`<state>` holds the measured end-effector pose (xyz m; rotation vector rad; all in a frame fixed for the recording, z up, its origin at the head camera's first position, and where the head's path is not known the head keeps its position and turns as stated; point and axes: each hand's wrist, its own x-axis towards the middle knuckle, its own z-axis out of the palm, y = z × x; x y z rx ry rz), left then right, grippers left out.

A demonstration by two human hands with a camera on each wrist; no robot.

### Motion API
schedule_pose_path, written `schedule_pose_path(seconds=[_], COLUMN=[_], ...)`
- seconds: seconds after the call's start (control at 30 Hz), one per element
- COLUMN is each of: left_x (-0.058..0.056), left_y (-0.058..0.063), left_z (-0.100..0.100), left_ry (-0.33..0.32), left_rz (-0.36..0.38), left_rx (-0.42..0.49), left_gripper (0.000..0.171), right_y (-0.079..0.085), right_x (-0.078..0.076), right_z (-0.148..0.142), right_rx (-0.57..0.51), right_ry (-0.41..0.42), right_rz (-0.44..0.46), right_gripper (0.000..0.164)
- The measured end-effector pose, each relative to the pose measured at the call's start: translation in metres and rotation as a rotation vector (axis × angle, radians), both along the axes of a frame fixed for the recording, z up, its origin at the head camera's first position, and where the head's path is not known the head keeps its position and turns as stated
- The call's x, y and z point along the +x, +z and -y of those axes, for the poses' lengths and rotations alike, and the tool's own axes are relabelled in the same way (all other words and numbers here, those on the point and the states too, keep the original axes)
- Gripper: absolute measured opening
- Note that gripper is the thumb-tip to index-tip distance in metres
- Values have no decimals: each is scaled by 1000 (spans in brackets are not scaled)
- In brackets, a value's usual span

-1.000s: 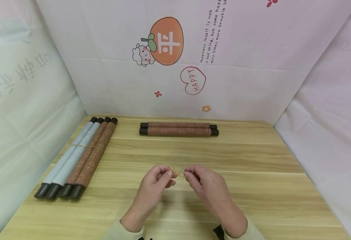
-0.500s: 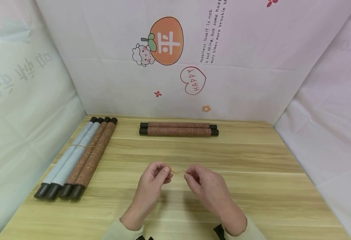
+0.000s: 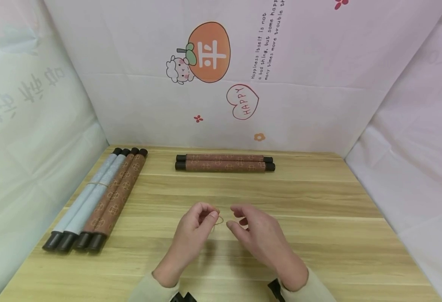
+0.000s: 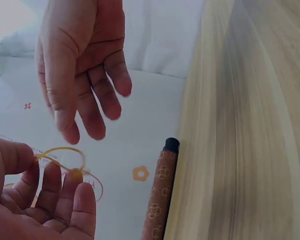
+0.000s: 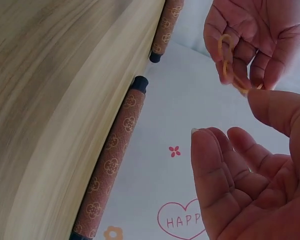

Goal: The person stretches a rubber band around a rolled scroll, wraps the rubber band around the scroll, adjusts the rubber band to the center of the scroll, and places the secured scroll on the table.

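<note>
Between thumb and fingertips, my left hand (image 3: pixel 191 230) pinches a thin yellow rubber band (image 4: pixel 65 148), its loop hanging slack. The band (image 5: pixel 226 60) shows against the left palm in the right wrist view. Just to the right is my right hand (image 3: pixel 264 235), thumb and fingers spread apart with nothing between them; in the left wrist view this hand (image 4: pixel 80 55) has loosely bent fingers. Both hands are held above the near middle of the table. Two brown patterned scrolls (image 3: pixel 224 166) with black end knobs lie side by side beyond them.
On the left of the wooden table (image 3: pixel 300 201) lie two pale blue scrolls (image 3: pixel 89 195) beside two brown scrolls (image 3: pixel 119 195). A thin band (image 3: pixel 98 183) crosses the blue pair. White printed cloth (image 3: pixel 300 113) walls the back and both sides.
Both hands held the rubber band, with strands drawn between them. My right fingers have since let go and spread; the band now hangs from my left hand alone. The scrolls stay put.
</note>
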<state>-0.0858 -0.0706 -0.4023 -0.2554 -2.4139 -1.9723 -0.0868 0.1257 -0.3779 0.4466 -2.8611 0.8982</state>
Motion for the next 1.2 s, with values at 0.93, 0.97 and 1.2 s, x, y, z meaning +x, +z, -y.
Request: schedule_pose_path(seconds=[0.93,0.97,1.2], left_x=[-8,-8,-9], left_y=[4,4,2], left_z=[-1,0,0], left_ry=[-64,-64,-76], left_rz=[-39,-38,-46], left_rx=[-214,-214,-207], left_gripper=[15,15,22], right_y=[1,1,4], right_x=[-10,-10,-11], right_z=[-2,-2,-6], right_rx=[-467,-502,-736], right_ry=[39,41,47], right_rz=[175,198,338], right_gripper=[5,5,18])
